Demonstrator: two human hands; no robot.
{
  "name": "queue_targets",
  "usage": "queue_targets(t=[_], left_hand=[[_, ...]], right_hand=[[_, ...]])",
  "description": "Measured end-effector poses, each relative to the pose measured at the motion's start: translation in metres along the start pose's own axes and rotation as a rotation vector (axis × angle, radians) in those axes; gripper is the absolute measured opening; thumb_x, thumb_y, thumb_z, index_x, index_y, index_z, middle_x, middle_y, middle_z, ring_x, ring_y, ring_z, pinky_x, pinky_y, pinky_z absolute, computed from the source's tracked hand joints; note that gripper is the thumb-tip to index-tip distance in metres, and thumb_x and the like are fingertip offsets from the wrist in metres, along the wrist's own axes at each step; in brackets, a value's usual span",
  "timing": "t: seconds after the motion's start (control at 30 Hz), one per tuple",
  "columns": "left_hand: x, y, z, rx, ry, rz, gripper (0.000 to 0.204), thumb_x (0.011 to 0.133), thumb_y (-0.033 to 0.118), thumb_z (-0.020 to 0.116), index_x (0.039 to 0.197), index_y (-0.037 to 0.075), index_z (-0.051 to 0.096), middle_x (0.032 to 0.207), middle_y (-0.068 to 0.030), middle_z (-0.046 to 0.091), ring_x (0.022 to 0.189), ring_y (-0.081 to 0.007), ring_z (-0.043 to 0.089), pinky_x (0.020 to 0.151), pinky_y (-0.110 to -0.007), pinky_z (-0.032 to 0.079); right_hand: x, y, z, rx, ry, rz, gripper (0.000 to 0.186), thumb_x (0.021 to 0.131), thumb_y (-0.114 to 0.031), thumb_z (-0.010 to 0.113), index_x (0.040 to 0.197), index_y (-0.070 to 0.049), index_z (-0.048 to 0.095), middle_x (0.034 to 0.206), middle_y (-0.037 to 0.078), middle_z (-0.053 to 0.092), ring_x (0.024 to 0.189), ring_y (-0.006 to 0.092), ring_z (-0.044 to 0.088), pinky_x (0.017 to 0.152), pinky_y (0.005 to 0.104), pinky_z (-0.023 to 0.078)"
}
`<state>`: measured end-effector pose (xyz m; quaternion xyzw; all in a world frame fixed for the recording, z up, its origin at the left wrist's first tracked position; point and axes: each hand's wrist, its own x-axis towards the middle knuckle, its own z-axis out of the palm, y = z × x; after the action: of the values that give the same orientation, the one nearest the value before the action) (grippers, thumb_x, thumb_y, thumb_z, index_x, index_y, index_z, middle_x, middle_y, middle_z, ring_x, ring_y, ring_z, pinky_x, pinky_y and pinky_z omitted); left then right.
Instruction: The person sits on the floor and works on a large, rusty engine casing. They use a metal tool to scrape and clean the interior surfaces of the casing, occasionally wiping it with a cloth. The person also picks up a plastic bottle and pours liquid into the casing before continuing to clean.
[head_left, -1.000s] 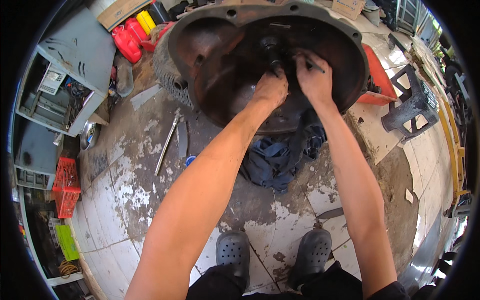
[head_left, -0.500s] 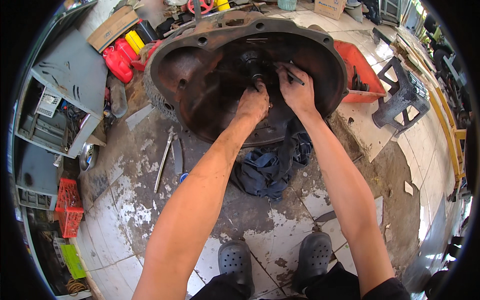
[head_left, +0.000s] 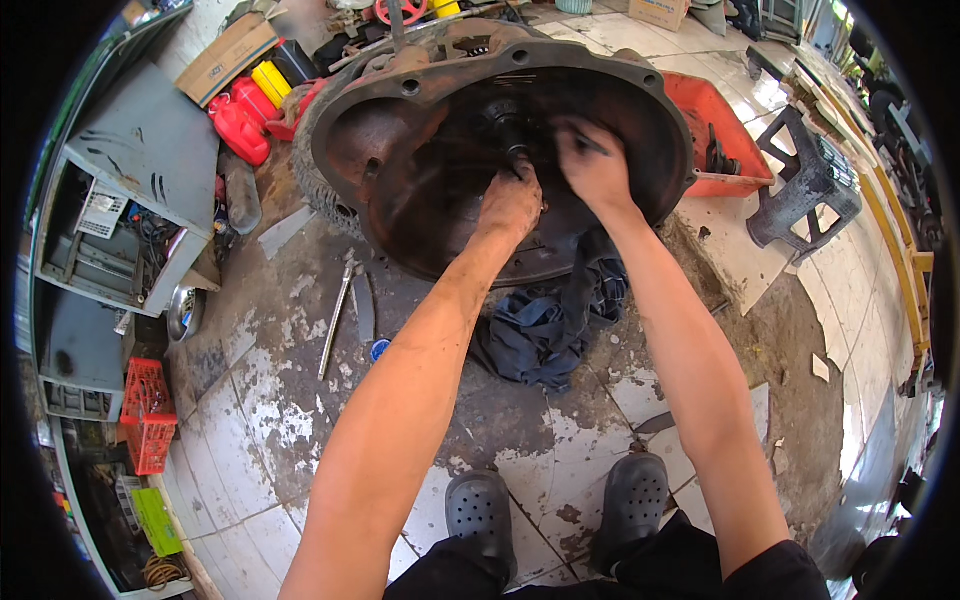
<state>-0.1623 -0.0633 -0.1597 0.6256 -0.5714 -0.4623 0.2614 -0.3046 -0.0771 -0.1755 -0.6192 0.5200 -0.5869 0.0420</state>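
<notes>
A large rusty metal bell housing [head_left: 420, 160] lies open toward me, with a dark central shaft [head_left: 510, 125] inside it. My left hand [head_left: 510, 200] is closed on the lower end of that shaft. Just right of it, my right hand [head_left: 595, 170] is smeared by motion, with a short dark rod-like tool [head_left: 585, 145] in its fingers near the shaft. A bunched dark blue cloth [head_left: 540, 335] lies beneath the housing, one strip hanging against its front rim.
A long silver wrench [head_left: 335, 325] and flat strip lie on the worn tiled floor. Left: grey cabinet [head_left: 135, 135], red crate [head_left: 150, 440], red jugs [head_left: 240, 125]. Right: red tray [head_left: 730, 180], black plastic stool [head_left: 800, 210], yellow rail [head_left: 905, 250]. My shoes [head_left: 478, 515] are below.
Since a second ago the view has shifted, and the housing appears lower and further left. My left hand stays at the shaft; my right hand has moved and is now blurred.
</notes>
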Motion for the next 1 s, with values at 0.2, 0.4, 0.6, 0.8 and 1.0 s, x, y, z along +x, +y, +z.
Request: queue_targets(t=[0.2, 0.4, 0.6, 0.8, 1.0], left_hand=[[0.037, -0.044, -0.018, 0.639, 0.045, 0.345, 0.047, 0.098, 0.033, 0.052, 0.123, -0.006, 0.050, 0.103, -0.0257, 0.066, 0.098, -0.0332, 0.068, 0.075, -0.041, 0.055], [0.019, -0.017, -0.008, 0.553, -0.060, 0.310, 0.058, 0.090, 0.018, 0.063, 0.131, -0.015, 0.041, 0.098, -0.0286, 0.066, 0.093, -0.0400, 0.067, 0.075, -0.045, 0.055], [0.009, -0.008, -0.015, 0.210, -0.022, 0.131, 0.046, 0.094, 0.028, 0.057, 0.117, -0.012, 0.051, 0.094, -0.0239, 0.069, 0.089, -0.0365, 0.069, 0.076, -0.044, 0.055], [-0.007, 0.007, -0.016, 0.136, 0.081, 0.040, 0.051, 0.101, 0.041, 0.039, 0.106, -0.005, 0.060, 0.084, -0.0216, 0.070, 0.087, -0.0334, 0.071, 0.079, -0.044, 0.054], [-0.011, 0.020, -0.013, 0.105, -0.039, -0.004, 0.042, 0.097, 0.027, 0.050, 0.122, -0.007, 0.051, 0.098, -0.0249, 0.067, 0.094, -0.0323, 0.069, 0.077, -0.043, 0.056]], right_hand=[[-0.013, -0.039, 0.016, 0.113, -0.092, -0.070, 0.021, 0.091, -0.011, 0.062, 0.109, -0.005, 0.072, 0.098, 0.018, 0.072, 0.091, 0.0308, 0.071, 0.080, 0.0348, 0.055], [-0.010, -0.023, 0.010, -0.010, 0.085, 0.172, 0.022, 0.092, -0.012, 0.062, 0.110, -0.007, 0.072, 0.094, 0.022, 0.070, 0.086, 0.0342, 0.071, 0.078, 0.0354, 0.055], [-0.011, -0.037, 0.017, 0.091, -0.057, 0.075, 0.022, 0.090, -0.012, 0.059, 0.106, -0.004, 0.072, 0.099, 0.021, 0.071, 0.098, 0.0348, 0.069, 0.085, 0.0379, 0.055], [-0.005, -0.047, 0.014, 0.186, 0.012, 0.160, 0.023, 0.090, -0.012, 0.058, 0.106, -0.004, 0.073, 0.096, 0.021, 0.071, 0.096, 0.0340, 0.070, 0.083, 0.0374, 0.055], [-0.017, -0.021, 0.022, 0.092, 0.236, 0.207, 0.022, 0.090, -0.013, 0.061, 0.107, -0.005, 0.073, 0.094, 0.019, 0.072, 0.087, 0.0313, 0.072, 0.078, 0.0338, 0.056]])
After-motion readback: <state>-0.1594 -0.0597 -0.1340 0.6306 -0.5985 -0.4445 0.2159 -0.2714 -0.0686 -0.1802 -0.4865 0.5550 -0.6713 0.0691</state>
